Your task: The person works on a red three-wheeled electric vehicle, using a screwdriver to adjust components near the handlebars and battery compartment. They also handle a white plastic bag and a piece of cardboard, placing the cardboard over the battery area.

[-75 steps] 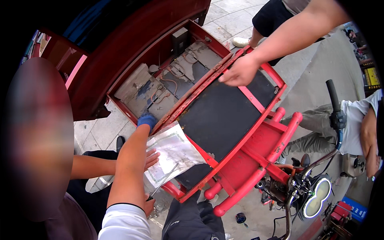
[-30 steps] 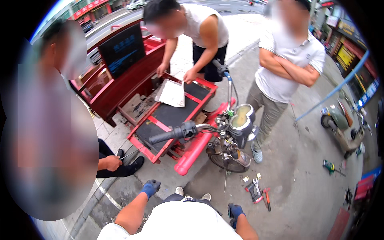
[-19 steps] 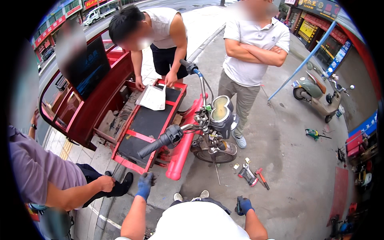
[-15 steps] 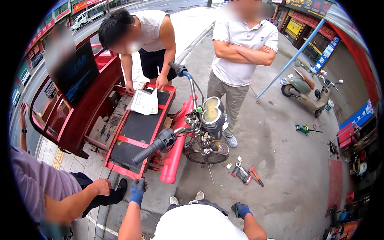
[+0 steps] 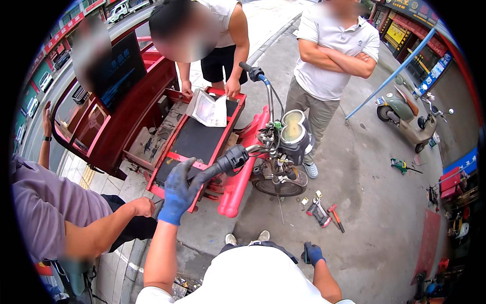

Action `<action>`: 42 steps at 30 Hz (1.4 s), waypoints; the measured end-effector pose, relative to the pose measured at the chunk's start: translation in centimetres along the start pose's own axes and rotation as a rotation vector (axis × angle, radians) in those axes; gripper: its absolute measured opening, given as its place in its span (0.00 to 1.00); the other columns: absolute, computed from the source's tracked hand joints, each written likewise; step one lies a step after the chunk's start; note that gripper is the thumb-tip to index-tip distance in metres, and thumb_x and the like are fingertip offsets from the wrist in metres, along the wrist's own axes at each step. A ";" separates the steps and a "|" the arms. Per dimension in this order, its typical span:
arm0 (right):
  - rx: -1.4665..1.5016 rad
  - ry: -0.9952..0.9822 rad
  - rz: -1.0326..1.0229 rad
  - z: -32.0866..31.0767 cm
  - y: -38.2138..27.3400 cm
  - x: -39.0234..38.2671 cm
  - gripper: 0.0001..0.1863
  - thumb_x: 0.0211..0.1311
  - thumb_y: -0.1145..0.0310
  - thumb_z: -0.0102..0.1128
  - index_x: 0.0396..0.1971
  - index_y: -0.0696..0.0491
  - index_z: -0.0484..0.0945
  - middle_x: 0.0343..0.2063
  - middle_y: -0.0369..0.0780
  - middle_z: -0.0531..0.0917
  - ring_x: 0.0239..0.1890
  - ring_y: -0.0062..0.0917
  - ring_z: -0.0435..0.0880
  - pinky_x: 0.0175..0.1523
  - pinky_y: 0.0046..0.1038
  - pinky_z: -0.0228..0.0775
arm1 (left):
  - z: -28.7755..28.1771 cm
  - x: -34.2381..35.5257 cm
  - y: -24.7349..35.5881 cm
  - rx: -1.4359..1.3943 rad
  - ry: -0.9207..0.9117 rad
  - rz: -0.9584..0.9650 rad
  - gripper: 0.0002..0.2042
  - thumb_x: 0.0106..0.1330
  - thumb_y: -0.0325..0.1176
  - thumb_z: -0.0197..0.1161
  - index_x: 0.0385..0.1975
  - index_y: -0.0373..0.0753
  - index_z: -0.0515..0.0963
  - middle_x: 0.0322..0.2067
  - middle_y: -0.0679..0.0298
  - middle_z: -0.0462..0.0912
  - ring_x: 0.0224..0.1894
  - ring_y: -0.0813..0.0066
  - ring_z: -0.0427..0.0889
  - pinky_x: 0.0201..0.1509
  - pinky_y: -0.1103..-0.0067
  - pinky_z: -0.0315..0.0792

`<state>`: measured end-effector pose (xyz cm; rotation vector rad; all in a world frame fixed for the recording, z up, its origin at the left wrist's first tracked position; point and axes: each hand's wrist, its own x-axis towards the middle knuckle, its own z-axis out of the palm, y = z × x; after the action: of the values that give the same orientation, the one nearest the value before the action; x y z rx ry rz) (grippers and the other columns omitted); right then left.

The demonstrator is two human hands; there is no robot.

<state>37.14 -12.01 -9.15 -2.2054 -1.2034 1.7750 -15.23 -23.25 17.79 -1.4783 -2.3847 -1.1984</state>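
I have the left hand (image 5: 178,193) at the outer end of the black handlebar grip (image 5: 215,173); the glove overlaps it, but I can't tell whether the fingers are wrapped around it or only resting alongside. The right hand (image 5: 314,253) hangs low on the other side, clear of the handlebar; its dark inner side is too small for me to say if anything is in it. With one hand at one end of the bar, a sideways push could, I judge, swing the front wheel (image 5: 278,191) and turn the headlight unit (image 5: 293,126) toward the co-worker with folded arms (image 5: 330,55). A loose hold on the very tip could also slide off. Beyond the grip, a bent-over co-worker's hand (image 5: 233,87) is by the papers (image 5: 208,112) lying on the black panel (image 5: 195,142); a jolt to the vehicle might pinch those fingers at the red frame or send a sheet into the open compartment (image 5: 139,162), among its wires (image 5: 162,130). The hammer (image 5: 336,218) and the red-and-silver tool (image 5: 320,214) lie ahead and to the right of my shoes (image 5: 231,239), so a careless step that way could cause a stumble.
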 end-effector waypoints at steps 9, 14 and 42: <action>-0.021 -0.023 -0.067 -0.4 -1.5 0.5 0.20 0.61 0.50 0.56 0.28 0.55 0.71 0.18 0.40 0.76 0.14 0.27 0.75 0.18 0.29 0.67 | 3.7 0.0 -0.3 0.370 -0.245 -0.017 0.23 0.52 0.43 0.67 0.48 0.45 0.73 0.32 0.55 0.82 0.36 0.55 0.81 0.38 0.63 0.74; 0.011 0.004 0.123 -1.9 1.9 0.7 0.19 0.59 0.52 0.59 0.29 0.55 0.73 0.18 0.40 0.76 0.15 0.27 0.75 0.19 0.31 0.67 | 4.1 0.0 0.1 0.370 -0.242 -0.050 0.24 0.52 0.40 0.68 0.50 0.45 0.72 0.33 0.54 0.81 0.36 0.52 0.80 0.40 0.61 0.73; -0.071 -0.190 -0.829 11.2 -29.6 5.0 0.19 0.53 0.72 0.62 0.46 0.56 0.73 0.24 0.36 0.77 0.23 0.20 0.76 0.24 0.23 0.68 | 29.2 2.4 1.6 -0.188 -0.384 -0.470 0.24 0.66 0.48 0.51 0.54 0.36 0.69 0.51 0.42 0.73 0.56 0.46 0.71 0.60 0.63 0.63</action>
<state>12.26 6.96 -2.13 -1.2375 -1.8629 1.5774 -6.21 -1.97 -0.34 -1.3362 -3.0847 -1.3595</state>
